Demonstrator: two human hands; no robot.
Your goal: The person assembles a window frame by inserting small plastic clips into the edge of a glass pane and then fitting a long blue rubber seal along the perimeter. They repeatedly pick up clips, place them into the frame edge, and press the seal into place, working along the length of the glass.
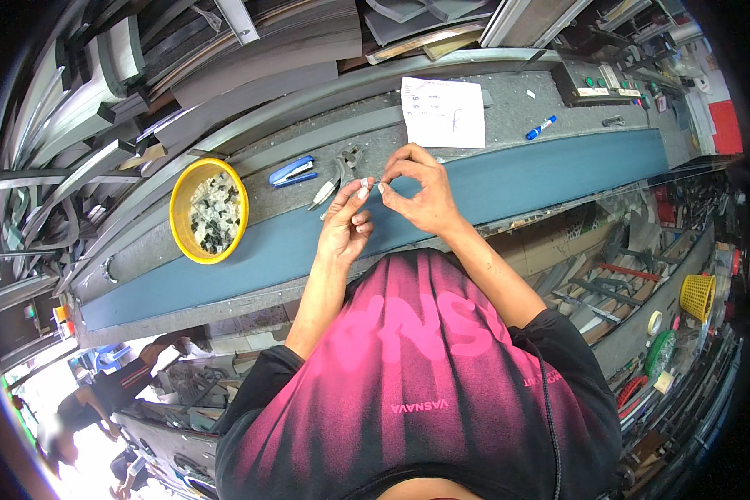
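Note:
My left hand [344, 227] and my right hand [425, 190] meet above the bench, both pinched closed. Between the left thumb and fingertips is a small whitish piece [364, 182], too small to identify. The right thumb and forefinger close on another tiny pale bit [381, 188]; whether the two pieces are joined I cannot tell. Below the hands a long blue-grey strip [550, 175] lies along the bench. Just beyond my left hand rests a metal hand tool [338, 180], partly hidden. Left of it is a blue stapler [292, 172].
A yellow bowl [177, 218] of small clear and black pieces stands at the left. A handwritten paper sheet [443, 117], a blue marker [541, 127] and a control box [596, 83] sit along the back. Racks of metal profiles [258, 67] rise behind. Two people [100, 400] are at lower left.

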